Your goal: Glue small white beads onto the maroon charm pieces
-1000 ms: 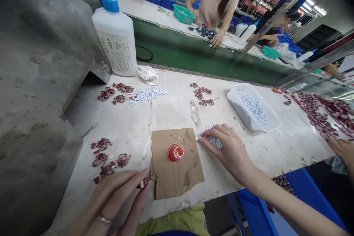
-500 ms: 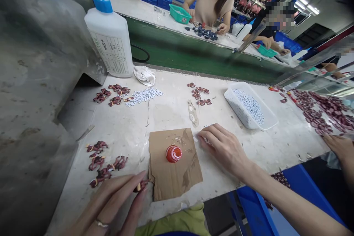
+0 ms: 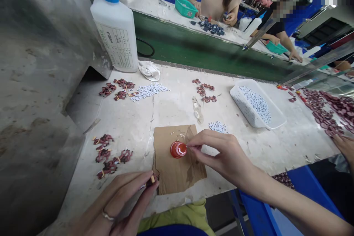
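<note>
Small figure (image 3: pixel 152 180) pinched in my left hand (image 3: pixel 118 199), right hand (image 3: pixel 226 151) at the red cup (image 3: pixel 177 150)

The figure I hold is dark reddish-brown with a pale tan band across it; my fingers cover most of it, so its full shape is hidden. To its right, the red cup is glossy, with a shiny, wet-looking top, and stands on a torn-edged piece of brown cardboard (image 3: pixel 177 179) lying on the white table (image 3: pixel 124 118).

The figure sits at the fingertips of my left hand, by the cardboard's lower left edge, at 8 o'clock from my right hand. More brown figures (image 3: pixel 110 166) lie loosely grouped at 10 o'clock from my left fingertips. The red cup is at 1 o'clock from those fingertips and at 9 o'clock from my right hand. A small heap of whitish-blue pieces (image 3: pixel 218 127) lies at 11 o'clock from my right hand, and a pale plastic tray (image 3: pixel 241 107) of similar pieces at 1 o'clock.

My left hand is closed in a pinch, the figure between thumb and fingers. My right thumb and forefinger come nearly together at the cup's rim; I cannot tell whether they grip something tiny or touch the cup.
</note>
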`<action>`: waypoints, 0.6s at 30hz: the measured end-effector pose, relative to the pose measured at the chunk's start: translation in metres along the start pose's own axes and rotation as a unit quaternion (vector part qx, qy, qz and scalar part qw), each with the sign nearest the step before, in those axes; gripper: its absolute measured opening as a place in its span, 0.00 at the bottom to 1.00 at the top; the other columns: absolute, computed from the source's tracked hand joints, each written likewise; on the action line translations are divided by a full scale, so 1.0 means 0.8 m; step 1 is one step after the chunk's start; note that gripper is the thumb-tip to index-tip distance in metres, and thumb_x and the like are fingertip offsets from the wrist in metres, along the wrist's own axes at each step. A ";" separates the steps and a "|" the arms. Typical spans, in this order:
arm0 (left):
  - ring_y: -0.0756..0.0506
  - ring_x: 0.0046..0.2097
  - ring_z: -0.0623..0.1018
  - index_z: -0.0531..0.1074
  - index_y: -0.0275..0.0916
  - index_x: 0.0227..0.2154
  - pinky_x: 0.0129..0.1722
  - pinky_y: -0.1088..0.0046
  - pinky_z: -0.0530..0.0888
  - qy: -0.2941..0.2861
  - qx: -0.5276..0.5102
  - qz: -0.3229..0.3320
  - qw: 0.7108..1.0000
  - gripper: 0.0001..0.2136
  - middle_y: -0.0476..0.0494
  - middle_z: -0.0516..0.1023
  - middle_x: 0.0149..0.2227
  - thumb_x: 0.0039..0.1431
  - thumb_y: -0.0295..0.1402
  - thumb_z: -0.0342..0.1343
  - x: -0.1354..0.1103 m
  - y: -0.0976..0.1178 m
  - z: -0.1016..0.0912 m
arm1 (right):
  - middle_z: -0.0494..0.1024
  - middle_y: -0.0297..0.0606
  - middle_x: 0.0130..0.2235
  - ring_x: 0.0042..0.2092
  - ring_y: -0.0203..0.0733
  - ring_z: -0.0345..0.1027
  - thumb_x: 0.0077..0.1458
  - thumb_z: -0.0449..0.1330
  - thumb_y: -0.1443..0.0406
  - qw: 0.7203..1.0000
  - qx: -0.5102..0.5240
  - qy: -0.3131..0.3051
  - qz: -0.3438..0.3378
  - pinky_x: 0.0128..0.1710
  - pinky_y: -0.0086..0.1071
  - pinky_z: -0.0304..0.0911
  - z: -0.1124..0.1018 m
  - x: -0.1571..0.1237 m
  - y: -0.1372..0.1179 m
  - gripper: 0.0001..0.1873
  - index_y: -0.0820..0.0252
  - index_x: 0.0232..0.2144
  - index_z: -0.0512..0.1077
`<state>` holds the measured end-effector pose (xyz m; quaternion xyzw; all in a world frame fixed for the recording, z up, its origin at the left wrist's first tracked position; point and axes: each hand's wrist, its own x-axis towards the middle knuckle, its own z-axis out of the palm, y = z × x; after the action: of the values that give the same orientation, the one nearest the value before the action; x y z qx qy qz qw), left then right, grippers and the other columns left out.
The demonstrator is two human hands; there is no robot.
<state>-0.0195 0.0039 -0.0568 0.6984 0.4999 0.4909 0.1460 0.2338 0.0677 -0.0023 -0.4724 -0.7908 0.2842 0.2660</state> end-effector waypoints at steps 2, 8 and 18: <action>0.58 0.41 0.79 0.78 0.42 0.42 0.52 0.85 0.74 -0.003 0.014 0.021 1.000 0.07 0.56 0.81 0.40 0.62 0.27 0.63 0.007 0.004 0.000 | 0.82 0.35 0.37 0.38 0.37 0.76 0.65 0.63 0.71 1.000 -0.017 0.004 -0.018 0.37 0.30 0.70 0.000 0.001 0.000 0.07 0.57 0.42 0.79; 0.56 0.38 0.81 0.78 0.41 0.42 0.46 0.86 0.78 -0.023 0.079 0.064 0.995 0.06 0.55 0.82 0.40 0.63 0.29 0.62 0.019 0.008 -0.009 | 0.82 0.39 0.40 0.40 0.38 0.76 0.65 0.62 0.72 0.998 -0.034 -0.008 -0.049 0.39 0.31 0.70 0.001 0.001 0.000 0.07 0.60 0.43 0.79; 0.59 0.36 0.82 0.75 0.49 0.43 0.45 0.92 0.78 -0.055 -0.032 -0.076 0.995 0.05 0.62 0.83 0.39 0.65 0.34 0.60 0.017 0.029 0.015 | 0.82 0.38 0.40 0.42 0.36 0.77 0.63 0.63 0.75 0.996 0.066 0.031 -0.052 0.39 0.29 0.73 0.003 -0.008 -0.017 0.09 0.59 0.43 0.79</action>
<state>0.0035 0.0079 -0.0387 0.6793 0.5267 0.4549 0.2329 0.2267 0.0558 0.0042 -0.4205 -0.7853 0.3063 0.3358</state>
